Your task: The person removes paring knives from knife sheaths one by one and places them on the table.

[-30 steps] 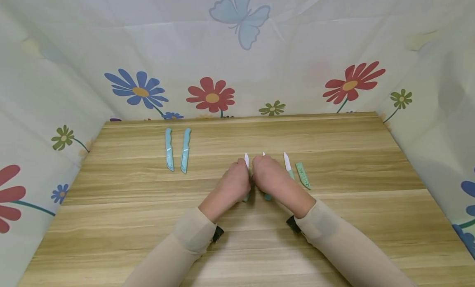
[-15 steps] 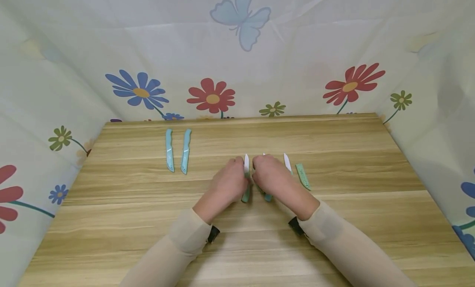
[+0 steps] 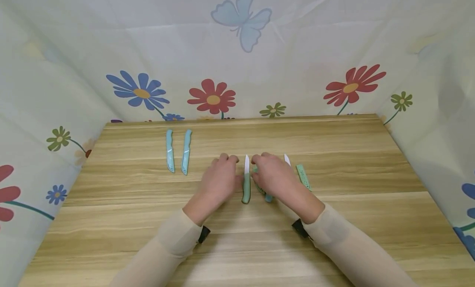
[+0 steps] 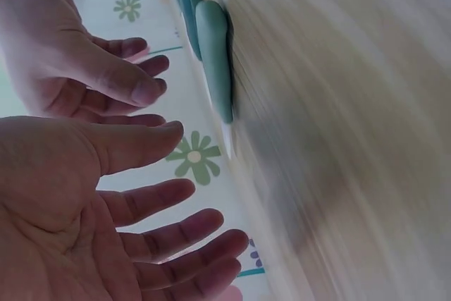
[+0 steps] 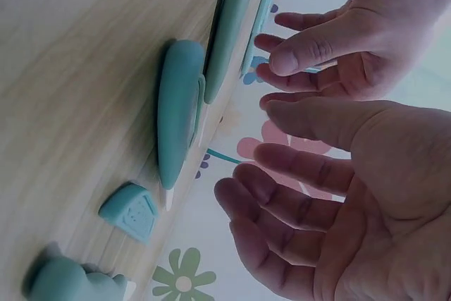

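A paring knife (image 3: 246, 188) with a green handle and white blade lies on the table between my hands, tip pointing away. Just left of it is my left hand (image 3: 219, 179), fingers relaxed and holding nothing. My right hand (image 3: 276, 175) hovers over a second knife, whose teal handle (image 5: 180, 114) shows in the right wrist view; its fingers are loosely bent around air. Beside that handle lies a thin green sheath (image 3: 256, 184), partly covered by the right hand. A third knife's white blade (image 3: 287, 159) shows past the right hand, with its handle hidden in the head view.
Another green sheath (image 3: 302, 176) lies right of the third knife. Two light-blue sheathed knives (image 3: 170, 151) lie parallel at the back left. The wooden table (image 3: 148, 221) is bounded by a flower-printed curtain (image 3: 297, 52) at the back and sides.
My left hand has let go of the green-handled knife and drawn off to the left, so the whole knife shows. My right hand has loosened its fingers and shifted slightly right.
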{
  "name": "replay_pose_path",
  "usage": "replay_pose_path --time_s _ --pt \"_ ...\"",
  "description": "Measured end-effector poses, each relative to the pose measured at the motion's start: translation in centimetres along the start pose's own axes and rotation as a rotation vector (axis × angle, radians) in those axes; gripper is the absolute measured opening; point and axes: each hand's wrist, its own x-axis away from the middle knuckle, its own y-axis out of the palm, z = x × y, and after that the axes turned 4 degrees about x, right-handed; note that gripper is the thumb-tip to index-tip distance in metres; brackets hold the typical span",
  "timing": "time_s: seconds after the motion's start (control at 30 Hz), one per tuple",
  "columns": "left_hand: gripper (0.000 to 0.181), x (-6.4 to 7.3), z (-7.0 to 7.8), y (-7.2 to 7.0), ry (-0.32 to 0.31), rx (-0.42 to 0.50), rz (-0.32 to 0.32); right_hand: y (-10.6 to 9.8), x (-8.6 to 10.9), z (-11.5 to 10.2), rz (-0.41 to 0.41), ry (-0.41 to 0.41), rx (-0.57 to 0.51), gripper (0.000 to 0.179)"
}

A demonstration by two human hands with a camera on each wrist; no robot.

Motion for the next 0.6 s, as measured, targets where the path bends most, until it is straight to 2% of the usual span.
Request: replay_pose_path --time_s 0.27,0.6 --pt "0.047 0.1 -1.3 -0.8 0.024 -0.089 0.041 0.2 0.2 0.3 0.097 -0.041 0.065 0.041" --pt "0.049 -0.3 -3.1 -1.9 0.028 -0.110 0.113 0.1 0.4 0.3 0.130 -0.060 0.083 0.045"
